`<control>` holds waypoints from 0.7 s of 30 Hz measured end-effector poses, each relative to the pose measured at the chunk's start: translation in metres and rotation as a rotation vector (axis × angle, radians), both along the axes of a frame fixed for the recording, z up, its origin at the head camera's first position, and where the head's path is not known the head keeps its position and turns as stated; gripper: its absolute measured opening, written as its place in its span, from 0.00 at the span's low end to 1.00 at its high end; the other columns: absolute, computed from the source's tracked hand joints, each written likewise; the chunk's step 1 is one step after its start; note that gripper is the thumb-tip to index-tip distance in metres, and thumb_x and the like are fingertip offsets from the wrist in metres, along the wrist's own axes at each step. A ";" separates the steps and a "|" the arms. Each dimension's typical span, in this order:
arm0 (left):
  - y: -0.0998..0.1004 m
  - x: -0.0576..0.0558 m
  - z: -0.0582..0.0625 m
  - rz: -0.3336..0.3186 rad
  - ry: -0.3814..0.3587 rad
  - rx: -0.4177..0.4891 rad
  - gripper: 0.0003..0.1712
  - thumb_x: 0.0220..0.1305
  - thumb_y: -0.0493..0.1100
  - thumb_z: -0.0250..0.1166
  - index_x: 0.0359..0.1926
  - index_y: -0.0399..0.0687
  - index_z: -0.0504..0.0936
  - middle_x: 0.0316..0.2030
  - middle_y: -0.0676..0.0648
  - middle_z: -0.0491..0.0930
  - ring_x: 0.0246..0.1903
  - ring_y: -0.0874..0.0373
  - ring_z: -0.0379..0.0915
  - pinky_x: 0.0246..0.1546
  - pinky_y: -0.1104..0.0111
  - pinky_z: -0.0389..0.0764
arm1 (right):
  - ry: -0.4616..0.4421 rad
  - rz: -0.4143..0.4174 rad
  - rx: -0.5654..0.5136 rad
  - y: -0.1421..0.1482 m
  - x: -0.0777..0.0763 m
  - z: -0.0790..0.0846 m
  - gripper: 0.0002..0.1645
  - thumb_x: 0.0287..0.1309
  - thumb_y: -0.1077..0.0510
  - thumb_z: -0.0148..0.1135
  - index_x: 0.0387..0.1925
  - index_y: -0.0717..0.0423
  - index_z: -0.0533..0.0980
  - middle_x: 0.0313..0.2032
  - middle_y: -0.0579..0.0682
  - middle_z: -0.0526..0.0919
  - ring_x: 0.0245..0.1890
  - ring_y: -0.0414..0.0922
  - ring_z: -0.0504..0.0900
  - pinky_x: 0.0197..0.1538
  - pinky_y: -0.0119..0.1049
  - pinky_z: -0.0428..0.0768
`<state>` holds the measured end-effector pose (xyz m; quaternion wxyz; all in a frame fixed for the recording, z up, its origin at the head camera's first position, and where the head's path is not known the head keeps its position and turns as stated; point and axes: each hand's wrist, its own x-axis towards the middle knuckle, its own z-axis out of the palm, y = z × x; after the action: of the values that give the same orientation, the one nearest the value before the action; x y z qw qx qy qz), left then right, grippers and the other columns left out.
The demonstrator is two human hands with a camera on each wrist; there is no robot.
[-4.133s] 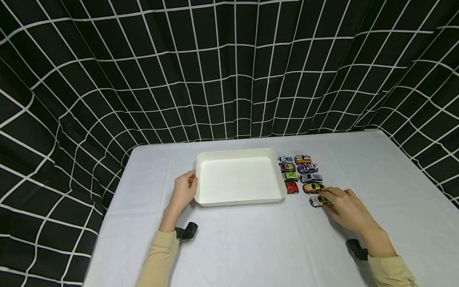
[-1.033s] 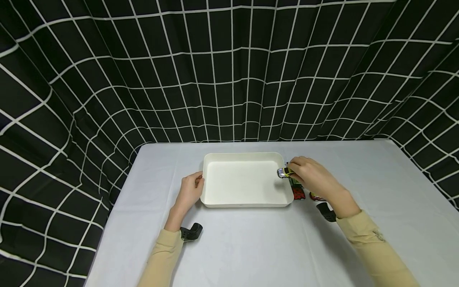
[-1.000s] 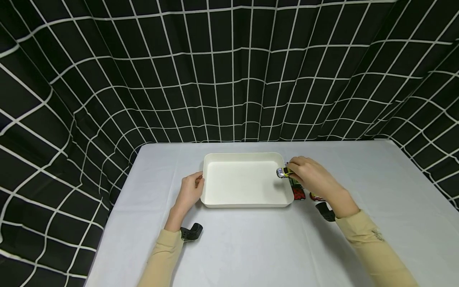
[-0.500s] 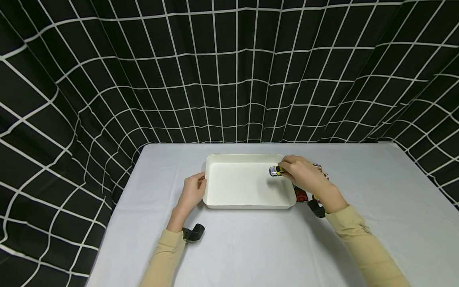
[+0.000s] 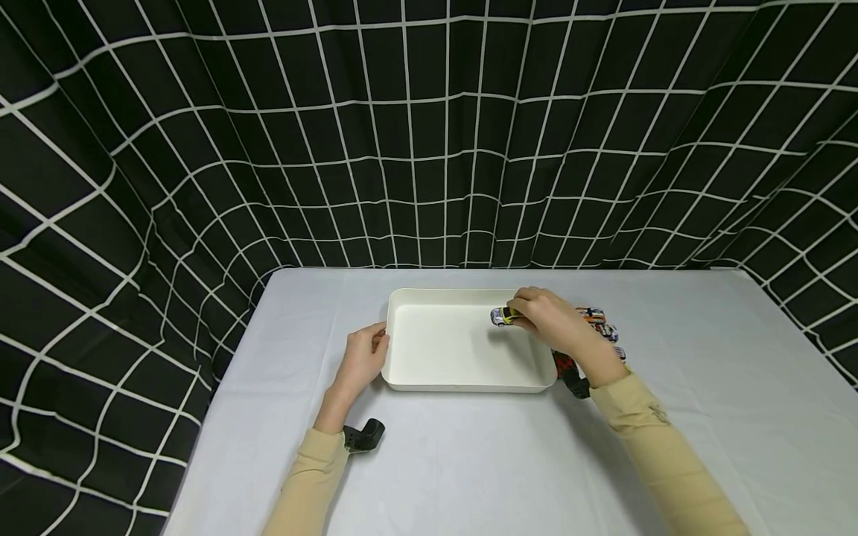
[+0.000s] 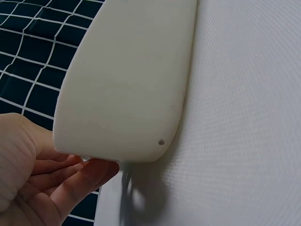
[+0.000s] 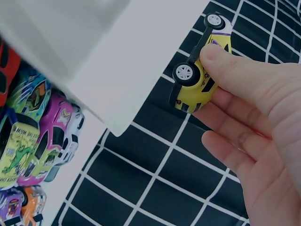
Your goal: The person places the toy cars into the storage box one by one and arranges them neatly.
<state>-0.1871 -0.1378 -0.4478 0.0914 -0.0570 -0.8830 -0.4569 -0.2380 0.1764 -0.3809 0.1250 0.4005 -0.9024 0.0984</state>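
Observation:
My right hand point(image 5: 550, 320) pinches a yellow toy car point(image 5: 501, 316) between thumb and fingers, above the right part of a white tray point(image 5: 469, 386). Seen by the right wrist camera, the yellow car point(image 7: 200, 70) shows two black wheels, and the thumb presses its side. My left hand point(image 5: 364, 357) grips the tray's left end. From the left wrist, that hand point(image 6: 51, 174) has its fingers curled at the wall of the tray point(image 6: 122, 94); part of the grip is hidden. Inside the tray no car lies.
Several toy cars stand close to the tray's right side, partly hidden by the right forearm: a red one point(image 5: 564, 363), an orange one point(image 5: 591, 315), and, in the right wrist view, a pink one point(image 7: 54, 127). A black gridded curtain point(image 5: 429, 149) hangs behind the white-covered table point(image 5: 469, 461).
The right hand has taken the yellow car from the near end of the rows, lifted it and carried it left over the tray. The left hand keeps its place at the tray.

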 end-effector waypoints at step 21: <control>-0.001 0.000 -0.001 -0.002 0.021 -0.009 0.16 0.62 0.29 0.56 0.50 0.23 0.74 0.36 0.34 0.80 0.33 0.50 0.80 0.29 0.69 0.82 | -0.041 0.063 -0.007 -0.027 -0.028 -0.008 0.10 0.45 0.66 0.70 0.34 0.64 0.80 0.31 0.54 0.80 0.32 0.48 0.79 0.38 0.39 0.79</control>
<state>-0.1872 -0.1386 -0.4487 0.0998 -0.0632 -0.8841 -0.4522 -0.2662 0.1492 -0.3894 0.1047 0.4262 -0.8914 0.1137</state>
